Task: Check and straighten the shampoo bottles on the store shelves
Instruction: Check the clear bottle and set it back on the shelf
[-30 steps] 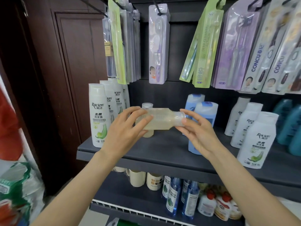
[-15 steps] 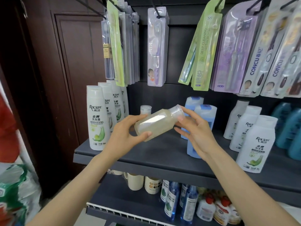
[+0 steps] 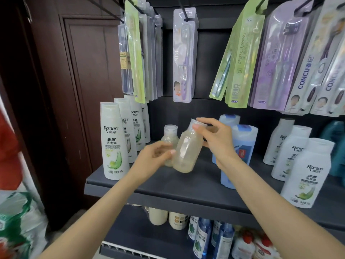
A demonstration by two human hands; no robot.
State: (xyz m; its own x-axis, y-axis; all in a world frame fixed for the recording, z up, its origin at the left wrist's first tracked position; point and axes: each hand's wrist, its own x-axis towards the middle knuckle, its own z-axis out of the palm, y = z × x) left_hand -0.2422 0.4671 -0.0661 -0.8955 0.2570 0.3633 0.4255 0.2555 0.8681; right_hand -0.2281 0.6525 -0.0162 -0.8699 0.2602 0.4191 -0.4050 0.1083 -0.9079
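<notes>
**Clear bottle nearly upright, not yet set down**

Left hand: fingers curled round the lower body of the clear bottle, steadying it from the left. Right hand: fingertips pinch the bottle at its cap, guiding the top. Both hands have hold of the same item.

Change noted: one second ago the bottle lay horizontal between the hands; half a second ago it sat at a slant, cap to the right. It now stands close to vertical, cap leaning slightly right, base low over the shelf. Whether the base touches the shelf cannot be told.

Position: the bottle is in the gap between the white bottles on the left and the blue bottles on the right, just in front of a second clear bottle standing behind it.

Further back, toothbrush packs hang above, undisturbed.

Assessment: inspection of this item appears finished and replacement is under way. Remaining: seat the base, correct the lean, align with the bottle behind, release. Risk: knocking the rear bottle on set-down.
</notes>
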